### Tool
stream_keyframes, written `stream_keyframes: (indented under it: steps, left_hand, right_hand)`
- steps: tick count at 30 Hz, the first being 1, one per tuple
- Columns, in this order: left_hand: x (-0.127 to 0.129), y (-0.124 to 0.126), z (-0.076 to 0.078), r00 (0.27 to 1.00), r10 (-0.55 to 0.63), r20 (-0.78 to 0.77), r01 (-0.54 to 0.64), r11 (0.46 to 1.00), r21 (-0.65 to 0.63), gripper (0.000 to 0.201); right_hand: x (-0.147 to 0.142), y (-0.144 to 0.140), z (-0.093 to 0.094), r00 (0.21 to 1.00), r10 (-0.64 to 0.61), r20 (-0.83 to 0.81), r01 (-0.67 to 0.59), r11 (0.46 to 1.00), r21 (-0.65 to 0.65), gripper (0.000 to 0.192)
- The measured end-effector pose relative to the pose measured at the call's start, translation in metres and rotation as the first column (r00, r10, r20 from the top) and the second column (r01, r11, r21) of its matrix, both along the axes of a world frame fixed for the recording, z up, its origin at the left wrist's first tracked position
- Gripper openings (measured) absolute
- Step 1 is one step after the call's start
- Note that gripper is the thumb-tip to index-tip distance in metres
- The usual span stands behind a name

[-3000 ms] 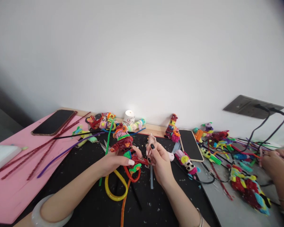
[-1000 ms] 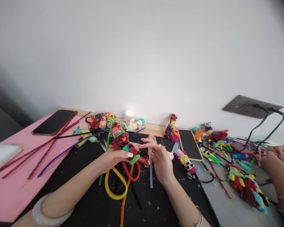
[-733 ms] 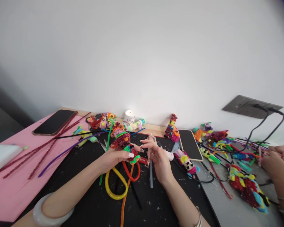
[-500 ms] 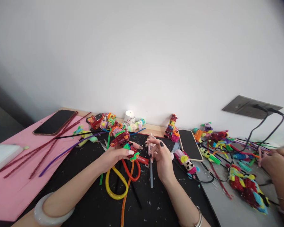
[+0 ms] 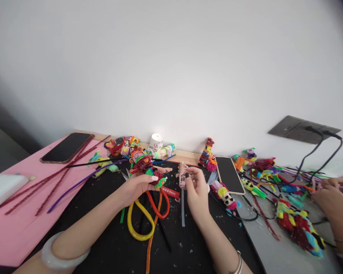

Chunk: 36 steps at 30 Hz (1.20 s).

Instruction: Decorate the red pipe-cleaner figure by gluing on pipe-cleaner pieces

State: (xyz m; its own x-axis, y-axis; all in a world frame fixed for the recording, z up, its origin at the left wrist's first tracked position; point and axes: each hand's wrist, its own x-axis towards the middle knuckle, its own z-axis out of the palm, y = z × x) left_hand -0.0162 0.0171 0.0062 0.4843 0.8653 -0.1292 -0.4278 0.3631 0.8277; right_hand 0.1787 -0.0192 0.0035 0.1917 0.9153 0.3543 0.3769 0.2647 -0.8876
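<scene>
Left hand (image 5: 137, 185) is gripping a red pipe-cleaner figure (image 5: 148, 171) above the black table (image 5: 103, 201) | right hand (image 5: 197, 188), at its 3 o'clock, is pinching a small pink piece (image 5: 183, 176) | step: apparently attaching; next calls for careful alignment.

In your left hand (image 5: 138, 185) is a fuzzy figure (image 5: 146, 170) made of soft, sparkly red pipe cleaners. In your right hand (image 5: 196, 189) is a small pink piece (image 5: 183, 178) that looks like smooth plastic. The black mat (image 5: 103, 198) in the lower middle is dull and speckled with bits. The pink board (image 5: 14, 224) at lower left looks smooth. The phone (image 5: 65, 147) at left is shiny glass.
</scene>
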Motion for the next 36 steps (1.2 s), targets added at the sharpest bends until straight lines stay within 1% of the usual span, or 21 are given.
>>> stream_keyframes:
  steps: [1,2,3,5,7,10,12,14,16,19,24,26,28,29,31,33,34,36]
  left_hand:
    - [0.0,0.0,-0.001,1.0,0.009,0.008,-0.009,1.0,-0.003,0.025]
    - [0.001,0.0,-0.001,1.0,0.021,0.02,-0.021,1.0,-0.002,0.023]
    - [0.001,0.001,-0.002,0.999,0.037,0.033,-0.037,0.999,0.001,0.021]
    - [0.002,0.001,-0.004,0.995,0.083,0.048,-0.083,0.997,-0.004,0.016]
    - [0.003,0.002,-0.004,0.988,0.147,0.053,-0.147,0.989,-0.008,0.013]
    - [0.004,0.003,-0.002,0.977,0.211,0.042,-0.212,0.977,0.013,0.017]
    - [0.005,0.003,-0.001,0.973,0.23,0.023,-0.231,0.973,0.025,0.019]
    - [0.006,0.002,-0.001,0.969,0.246,0.006,-0.246,0.969,0.026,0.018]
    - [0.006,0.002,-0.002,0.968,0.251,-0.006,-0.251,0.968,0.025,0.018]
    - [0.007,0.001,-0.003,0.963,0.268,-0.037,-0.267,0.963,0.028,0.021]
    - [0.007,0.004,0.0,0.945,0.319,-0.072,-0.313,0.946,0.082,0.027]
    - [0.006,0.005,0.0,0.944,0.325,-0.064,-0.318,0.943,0.095,0.028]
    - [0.006,0.005,-0.001,0.944,0.324,-0.056,-0.317,0.942,0.109,0.03]
    - [0.005,0.005,-0.001,0.944,0.325,-0.055,-0.317,0.941,0.118,0.029]
    - [0.005,0.005,-0.002,0.941,0.334,-0.056,-0.324,0.936,0.138,0.029]
    - [0.005,0.005,-0.001,0.939,0.341,-0.049,-0.331,0.931,0.154,0.031]
    - [0.005,0.005,0.0,0.939,0.341,-0.042,-0.33,0.931,0.157,0.033]
    - [0.006,0.004,0.003,0.94,0.34,-0.037,-0.332,0.932,0.145,0.038]
  right_hand:
    - [0.0,-0.001,0.0,0.985,0.035,0.17,-0.036,0.999,0.004,0.019]
    - [-0.001,-0.001,0.001,0.942,0.075,0.327,-0.08,0.997,0.003,0.023]
    - [-0.001,-0.002,0.002,0.882,0.114,0.457,-0.124,0.992,-0.008,0.027]
    - [-0.002,-0.002,0.002,0.767,0.18,0.616,-0.183,0.981,-0.058,0.034]
    - [-0.003,-0.002,0.001,0.685,0.211,0.698,-0.188,0.976,-0.111,0.032]
    - [-0.003,-0.002,-0.001,0.596,0.22,0.772,-0.168,0.975,-0.148,0.025]
    - [-0.002,-0.002,-0.003,0.558,0.225,0.799,-0.174,0.973,-0.152,0.022]
    - [-0.002,-0.002,-0.004,0.541,0.229,0.809,-0.182,0.971,-0.152,0.019]
    - [-0.003,-0.003,-0.003,0.541,0.225,0.81,-0.178,0.972,-0.151,0.016]
    - [-0.006,-0.004,-0.001,0.53,0.21,0.822,-0.161,0.976,-0.145,0.016]
    - [-0.011,-0.007,0.004,0.451,0.163,0.878,-0.081,0.987,-0.142,0.01]
    - [-0.013,-0.007,0.004,0.435,0.155,0.887,-0.064,0.988,-0.141,0.008]
    - [-0.014,-0.007,0.004,0.451,0.144,0.881,-0.066,0.99,-0.128,0.006]
    - [-0.014,-0.006,0.003,0.475,0.127,0.871,-0.062,0.992,-0.111,0.004]
    - [-0.012,-0.005,0.002,0.553,0.067,0.83,-0.034,0.998,-0.058,0.001]
    - [-0.01,-0.004,0.001,0.675,-0.011,0.738,0.009,1.0,0.007,0.004]
    - [-0.008,-0.003,0.001,0.749,-0.04,0.661,0.028,0.999,0.029,0.005]
    - [-0.006,-0.003,0.0,0.894,-0.038,0.446,0.031,0.999,0.023,0.006]
